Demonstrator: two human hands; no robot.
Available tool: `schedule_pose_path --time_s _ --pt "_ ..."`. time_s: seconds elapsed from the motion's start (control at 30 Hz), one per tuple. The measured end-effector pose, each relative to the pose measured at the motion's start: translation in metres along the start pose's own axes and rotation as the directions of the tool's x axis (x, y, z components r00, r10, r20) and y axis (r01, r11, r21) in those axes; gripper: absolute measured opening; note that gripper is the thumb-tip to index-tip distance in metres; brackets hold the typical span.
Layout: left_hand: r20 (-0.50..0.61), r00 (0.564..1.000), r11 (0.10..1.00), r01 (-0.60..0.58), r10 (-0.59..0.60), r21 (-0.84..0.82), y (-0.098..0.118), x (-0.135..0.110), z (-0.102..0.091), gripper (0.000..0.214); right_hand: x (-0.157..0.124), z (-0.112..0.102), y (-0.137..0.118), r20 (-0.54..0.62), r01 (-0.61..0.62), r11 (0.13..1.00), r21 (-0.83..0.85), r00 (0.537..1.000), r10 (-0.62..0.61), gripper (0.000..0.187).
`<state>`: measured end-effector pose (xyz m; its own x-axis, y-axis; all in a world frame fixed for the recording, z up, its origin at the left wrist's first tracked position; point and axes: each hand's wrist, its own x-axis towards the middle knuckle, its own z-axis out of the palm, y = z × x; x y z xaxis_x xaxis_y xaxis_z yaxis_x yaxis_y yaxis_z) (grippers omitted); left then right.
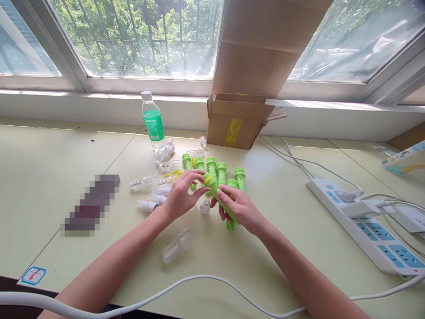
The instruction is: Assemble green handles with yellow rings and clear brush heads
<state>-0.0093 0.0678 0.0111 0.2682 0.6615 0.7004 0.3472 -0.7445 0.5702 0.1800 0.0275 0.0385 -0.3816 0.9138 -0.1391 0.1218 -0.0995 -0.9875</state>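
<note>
Fingers (198,176) of the left hand (181,195) pinched a green tube (214,187) at its yellow ring (208,180), the right hand (241,206) holding its body before the cardboard box (221,126), where other green tubes (239,176) and clear covers (175,247) lay unjoined.

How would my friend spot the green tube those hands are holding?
Find the cardboard box on the table. In front are green tubes. Pick the green tube with a yellow ring, slanting between the left hand and right hand; unlike its neighbours, both hands hold it.
</note>
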Motion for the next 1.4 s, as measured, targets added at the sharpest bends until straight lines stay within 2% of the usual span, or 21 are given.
schedule_pose_path --time_s 0.1,0.33,0.6,0.8,1.1,1.23,1.3,1.4 --pt "0.019 1.0 1.0 0.013 -0.013 -0.015 -0.0001 -0.0002 0.0003 0.022 0.0001 0.0002 0.0009 -0.001 0.006 1.0 0.021 1.0 -0.006 0.033" --pt "0.039 0.999 1.0 -0.012 0.011 0.006 -0.0007 -0.0007 0.0015 0.013 0.0 -0.0011 0.0049 -0.075 -0.048 0.998 0.036 0.996 0.051 0.032" --pt "0.048 0.999 0.999 0.025 -0.024 -0.032 -0.0014 -0.0009 0.0011 0.02 -0.0003 -0.0035 0.0015 -0.038 -0.017 0.999 0.044 0.999 0.019 0.03" --pt "0.079 0.997 0.999 0.001 -0.003 0.033 -0.0014 -0.0005 -0.0013 0.012 -0.0002 -0.0062 -0.0002 0.025 -0.022 1.0 0.007 0.999 0.022 0.031" --pt "0.086 0.996 1.0 0.023 -0.021 -0.022 -0.0025 -0.0033 0.002 0.02 0.0002 -0.0038 0.0011 0.01 -0.028 0.993 0.117 1.0 0.027 0.029" --pt "0.081 0.996 0.999 0.025 -0.023 -0.026 -0.0032 -0.0053 0.0043 0.029 -0.0009 -0.0019 0.0002 -0.041 -0.07 0.991 0.111 0.996 0.075 0.029" --pt "0.067 0.998 0.999 0.021 -0.019 -0.029 -0.0034 -0.0051 0.0044 0.026 -0.0018 -0.0007 0.0 -0.05 -0.092 0.991 0.101 0.994 0.098 0.034" --pt "0.05 0.999 0.999 0.01 -0.008 -0.032 -0.0033 -0.0039 0.0035 0.018 -0.0025 -0.0002 -0.0007 -0.021 -0.077 0.992 0.097 0.997 0.079 0.032"
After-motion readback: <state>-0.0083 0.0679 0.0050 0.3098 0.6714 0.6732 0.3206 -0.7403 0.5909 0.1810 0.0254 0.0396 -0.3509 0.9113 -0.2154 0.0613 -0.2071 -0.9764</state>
